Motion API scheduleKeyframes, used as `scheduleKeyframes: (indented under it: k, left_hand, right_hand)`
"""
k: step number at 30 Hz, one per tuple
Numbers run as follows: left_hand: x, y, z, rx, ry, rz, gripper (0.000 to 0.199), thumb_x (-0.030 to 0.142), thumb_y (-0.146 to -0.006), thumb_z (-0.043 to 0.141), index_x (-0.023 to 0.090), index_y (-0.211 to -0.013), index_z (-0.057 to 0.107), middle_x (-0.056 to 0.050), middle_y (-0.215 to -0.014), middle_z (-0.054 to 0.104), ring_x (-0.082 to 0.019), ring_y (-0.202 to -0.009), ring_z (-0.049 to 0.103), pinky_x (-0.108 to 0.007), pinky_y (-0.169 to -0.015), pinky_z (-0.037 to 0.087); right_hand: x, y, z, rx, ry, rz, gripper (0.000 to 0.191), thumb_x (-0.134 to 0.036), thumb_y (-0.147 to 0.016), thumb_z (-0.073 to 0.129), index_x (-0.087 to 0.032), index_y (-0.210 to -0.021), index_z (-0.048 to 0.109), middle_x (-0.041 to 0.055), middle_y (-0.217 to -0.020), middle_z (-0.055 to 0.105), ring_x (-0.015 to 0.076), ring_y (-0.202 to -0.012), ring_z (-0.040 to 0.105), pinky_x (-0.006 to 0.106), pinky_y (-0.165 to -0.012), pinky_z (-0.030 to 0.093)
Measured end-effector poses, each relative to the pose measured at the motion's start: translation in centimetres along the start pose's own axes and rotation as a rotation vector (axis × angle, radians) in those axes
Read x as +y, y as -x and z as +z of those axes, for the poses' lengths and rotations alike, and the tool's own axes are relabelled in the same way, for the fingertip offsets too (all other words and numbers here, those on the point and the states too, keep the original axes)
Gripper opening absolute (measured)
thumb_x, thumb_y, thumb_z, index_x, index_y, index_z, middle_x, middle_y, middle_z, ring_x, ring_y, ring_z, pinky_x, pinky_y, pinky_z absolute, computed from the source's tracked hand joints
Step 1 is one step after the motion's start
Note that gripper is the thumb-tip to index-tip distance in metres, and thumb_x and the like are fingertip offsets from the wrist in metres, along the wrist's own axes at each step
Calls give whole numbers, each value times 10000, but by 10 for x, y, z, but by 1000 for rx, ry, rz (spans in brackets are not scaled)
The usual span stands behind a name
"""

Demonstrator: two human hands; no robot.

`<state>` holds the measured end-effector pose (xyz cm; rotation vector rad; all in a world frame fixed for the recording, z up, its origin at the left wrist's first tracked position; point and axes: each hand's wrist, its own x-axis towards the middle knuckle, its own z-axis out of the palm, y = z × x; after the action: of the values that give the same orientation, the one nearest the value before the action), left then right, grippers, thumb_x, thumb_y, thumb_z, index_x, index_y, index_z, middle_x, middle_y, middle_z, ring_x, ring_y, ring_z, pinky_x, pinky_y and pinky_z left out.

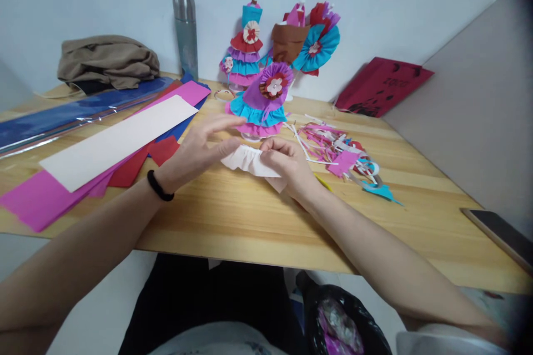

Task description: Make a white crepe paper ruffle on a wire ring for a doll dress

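A pale, gathered strip hangs between my two hands above the wooden table. My right hand pinches its right part, with a flat end of the strip below the fingers. At the strip's left end is my left hand, its thumb touching the ruffled edge and its fingers apart, pointing right. Just behind the hands stands a small purple, blue and pink ruffled dress with a flower on it. A flat cream strip lies on pink, red and blue sheets at the left.
Behind are a tiered dress figure, a brown-topped figure and a bottle. Brown cloth lies back left. Scraps, a red bag and a phone are right; a bin stands below the table.
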<state>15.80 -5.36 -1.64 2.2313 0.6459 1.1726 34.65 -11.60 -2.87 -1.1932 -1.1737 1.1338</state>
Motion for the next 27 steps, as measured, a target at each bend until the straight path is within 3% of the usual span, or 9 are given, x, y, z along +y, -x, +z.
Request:
scheduleKeyframes:
  k: [3, 4, 6, 8, 12, 15, 20, 24, 27]
  left_hand:
    - [-3, -1, 1, 427, 189, -224, 354, 463, -897, 521, 150, -919, 685, -76, -911, 711, -169, -880, 656, -309, -807, 532]
    - [-5, -2, 2, 499, 311, -329, 403, 497, -906, 491, 143, -837, 671, -66, -791, 683, -150, -758, 647, -282, -702, 538]
    - [-6, -1, 8, 413, 561, -564, 530, 596, -898, 444, 130, -738, 640, -60, -668, 625, -133, -612, 612, -258, -563, 521]
    - [-4, 2, 17, 166, 732, -741, 586, 683, -832, 495, 122, -746, 642, -80, -691, 644, -148, -599, 624, -265, -521, 530]
    - [11, 10, 35, -171, 977, -775, 466, 544, -652, 783, 138, -839, 653, -83, -817, 693, -157, -651, 661, -253, -550, 559]
    - [17, 13, 41, -180, 949, -754, 296, 364, -670, 783, 124, -753, 630, -33, -681, 659, -96, -533, 607, -186, -492, 505]
    - [17, 8, 39, -137, 614, -784, 190, 222, -743, 665, 131, -602, 576, 8, -512, 601, -65, -407, 534, -163, -402, 421]
    - [21, 5, 30, -220, 377, -755, 203, 224, -713, 696, 135, -566, 585, 17, -474, 581, -72, -394, 521, -172, -387, 401]
    - [24, 4, 12, -308, 439, -566, 293, 337, -753, 679, 154, -542, 590, 9, -443, 541, -81, -382, 476, -198, -357, 333]
  right_hand:
    - [-3, -3, 0, 72, -76, 8, 144, -294, -587, 633, -208, -626, 525, -50, -502, 483, 89, -441, 409, 232, -438, 297]
    - [-3, -4, 0, 88, -85, 12, 145, -299, -595, 630, -211, -625, 519, -48, -500, 485, 92, -438, 408, 234, -432, 294]
    - [-3, -5, 0, 121, -98, 14, 149, -306, -602, 628, -214, -630, 514, -42, -504, 496, 98, -437, 415, 237, -426, 292]
    - [-2, -6, 0, 160, -102, -13, 156, -305, -603, 638, -211, -637, 519, -43, -520, 499, 97, -456, 425, 237, -442, 307]
    - [3, -5, 2, 181, -58, -86, 168, -308, -610, 648, -205, -659, 524, -47, -568, 504, 91, -513, 435, 233, -495, 341]
    - [5, -3, 4, 159, -12, -79, 177, -326, -630, 637, -207, -673, 512, -50, -567, 499, 90, -516, 426, 230, -495, 333]
    - [4, -3, 4, 181, -27, -65, 190, -331, -599, 649, -201, -653, 522, -51, -565, 504, 84, -508, 418, 227, -486, 324]
    - [5, -6, 0, 202, -11, -70, 171, -318, -596, 643, -200, -651, 533, -44, -573, 516, 92, -513, 429, 231, -487, 326]
    - [5, -8, -3, 193, 60, -105, 152, -314, -607, 623, -202, -654, 532, -46, -567, 498, 95, -514, 424, 233, -490, 317]
